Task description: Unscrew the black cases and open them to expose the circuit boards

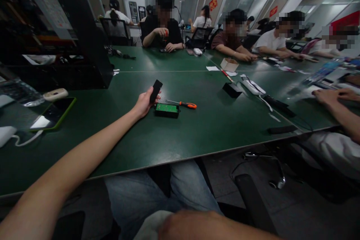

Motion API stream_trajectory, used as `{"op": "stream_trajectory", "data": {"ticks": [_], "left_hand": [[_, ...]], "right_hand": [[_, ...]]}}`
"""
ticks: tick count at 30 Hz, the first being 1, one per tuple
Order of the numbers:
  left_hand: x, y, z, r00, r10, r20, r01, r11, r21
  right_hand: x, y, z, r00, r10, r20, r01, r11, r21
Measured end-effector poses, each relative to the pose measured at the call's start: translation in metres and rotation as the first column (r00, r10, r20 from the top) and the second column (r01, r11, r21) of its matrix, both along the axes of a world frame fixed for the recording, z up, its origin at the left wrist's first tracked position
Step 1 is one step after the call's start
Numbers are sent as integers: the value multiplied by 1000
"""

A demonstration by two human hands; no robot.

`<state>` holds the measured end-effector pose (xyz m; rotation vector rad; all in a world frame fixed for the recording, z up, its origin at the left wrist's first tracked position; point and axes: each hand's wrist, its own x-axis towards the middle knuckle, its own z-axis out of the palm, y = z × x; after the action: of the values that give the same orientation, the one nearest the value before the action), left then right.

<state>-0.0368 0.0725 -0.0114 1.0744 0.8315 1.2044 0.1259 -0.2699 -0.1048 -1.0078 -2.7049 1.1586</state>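
My left hand (144, 102) grips a flat black plastic cover (155, 90), tilted upright above the green table. Just to its right sits a black plastic case (167, 114) with a green circuit board (166, 108) showing inside. Behind that case lies a screwdriver (188, 105) with an orange and black handle, its shaft pointing left. Low at the bottom edge, my right hand (180, 227) is close to my body, by light cloth over my lap. It is blurred and its fingers cannot be made out.
A phone (54, 113) with a white cable lies on the left, below a large black cabinet (81, 30). An open black box (232, 90) and a white power strip (253, 85) are to the right. Co-workers sit across and at the right; one person's hands (334, 95) rest nearby.
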Motion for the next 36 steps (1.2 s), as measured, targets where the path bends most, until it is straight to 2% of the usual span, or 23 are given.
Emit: {"op": "stream_trajectory", "data": {"ticks": [4, 6, 7, 10, 12, 13, 16, 18, 20, 23, 25, 27, 28, 30, 32, 34, 35, 36], "left_hand": [[0, 0, -1, 1000, -3, -5, 3, 1000, 7], [-1, 0, -2, 1000, -6, -6, 6, 1000, 10], [-1, 0, -2, 1000, -7, -6, 8, 1000, 10], [-2, 1, -2, 1000, -10, -7, 10, 1000, 10], [-2, 1, -2, 1000, -9, -7, 9, 1000, 10], [-2, 0, -2, 1000, -8, -7, 8, 1000, 10], [-2, -1, -1, 1000, -4, -6, 4, 1000, 4], [-2, -2, 0, 1000, -4, -6, 4, 1000, -2], [-2, -2, 1, 1000, -3, -4, 3, 1000, -3], [-4, -3, 1, 1000, 3, 7, -3, 1000, 5], [-5, -4, 1, 1000, 3, 18, -3, 1000, 9], [-6, -3, 1, 1000, -4, 31, 3, 1000, 13], [-7, -3, 0, 999, -7, 38, 6, 1000, 15], [-7, -3, 0, 999, -11, 52, 10, 1000, 16], [-6, -3, 0, 998, -10, 62, 9, 1000, 15], [-5, -4, 0, 998, -4, 59, 3, 1000, 18], [-4, -4, 0, 998, -5, 55, 4, 1000, 21], [-4, -5, 0, 999, -7, 50, 6, 1000, 25]], "right_hand": [[-38, 14, -29, 984, 74, 160, -67, 996, -51], [-55, 16, -32, 979, 119, 166, -108, 991, -78], [-59, 20, -30, 987, 114, 115, -107, 992, -65], [-51, 50, -18, 998, 25, -54, -19, 993, 115], [-34, 81, -16, 1000, 10, 28, -18, 951, 309], [-27, 95, -20, 994, 21, 109, -61, 924, 379], [-17, 120, -47, 976, 76, 202, -154, 901, 406], [-25, 119, -67, 967, 125, 221, -206, 895, 396], [-38, 109, -79, 962, 146, 231, -231, 886, 402], [-52, 90, -77, 963, 111, 245, -212, 873, 440], [-49, 81, -64, 973, 134, 189, -213, 837, 504], [-36, 76, -42, 964, 261, 50, -239, 769, 593], [-26, 76, -27, 943, 334, -15, -254, 745, 617], [-2, 88, 12, 934, 352, -68, -231, 736, 636], [24, 117, 59, 945, 304, -116, -153, 731, 665], [45, 160, 104, 972, 106, -211, 85, 680, 729], [53, 184, 121, 964, -8, -264, 206, 651, 730], [58, 207, 134, 957, -95, -275, 273, 624, 733]]}}
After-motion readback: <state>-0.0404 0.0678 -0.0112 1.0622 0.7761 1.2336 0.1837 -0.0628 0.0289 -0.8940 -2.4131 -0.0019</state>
